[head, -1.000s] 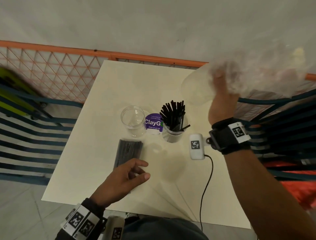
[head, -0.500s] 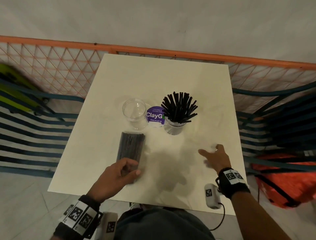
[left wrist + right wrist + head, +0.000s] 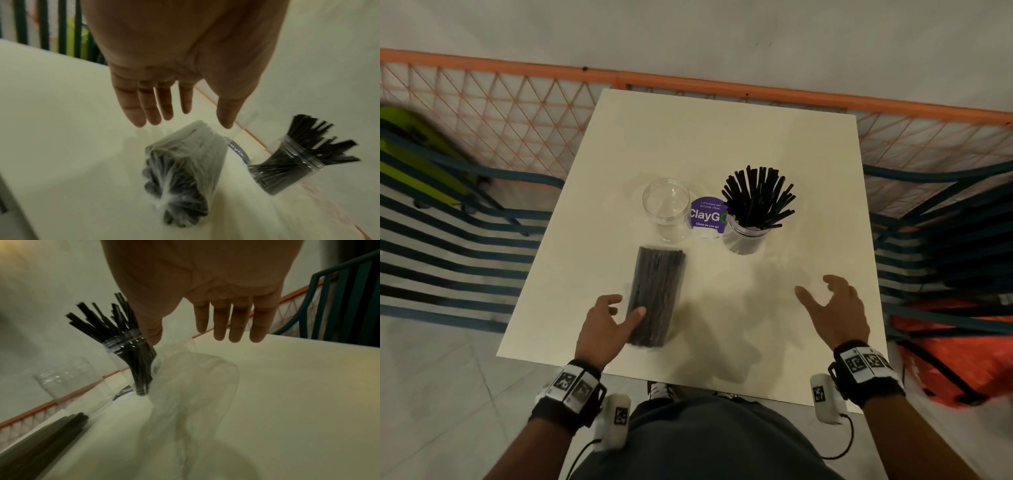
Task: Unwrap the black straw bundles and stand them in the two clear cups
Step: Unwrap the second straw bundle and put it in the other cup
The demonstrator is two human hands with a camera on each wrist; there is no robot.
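Note:
A plastic-wrapped bundle of black straws (image 3: pixel 655 294) (image 3: pixel 180 175) lies lengthwise on the white table (image 3: pixel 722 137). My left hand (image 3: pixel 626 306) (image 3: pixel 189 120) hovers over its near end with straight, spread fingers and its thumb across the bundle. Beyond the bundle stands an empty clear cup (image 3: pixel 667 209) (image 3: pixel 61 378). To its right a second clear cup (image 3: pixel 746 236) (image 3: pixel 127 353) holds loose black straws (image 3: pixel 756 195) standing upright. My right hand (image 3: pixel 815 287) (image 3: pixel 185 337) is open above the table's right side, over an empty clear wrapper (image 3: pixel 191 386).
A purple ClayGo sticker (image 3: pixel 705 216) sits between the two cups. An orange mesh fence (image 3: pixel 482 113) runs behind the table. Teal slatted chairs (image 3: pixel 431 240) (image 3: pixel 945 222) flank it on both sides, and an orange bag (image 3: pixel 945 359) lies on the floor at the right.
My right hand came down from high at the right, where it held the clear wrapper, to low over the table and let it go. My left hand moved onto the wrapped bundle.

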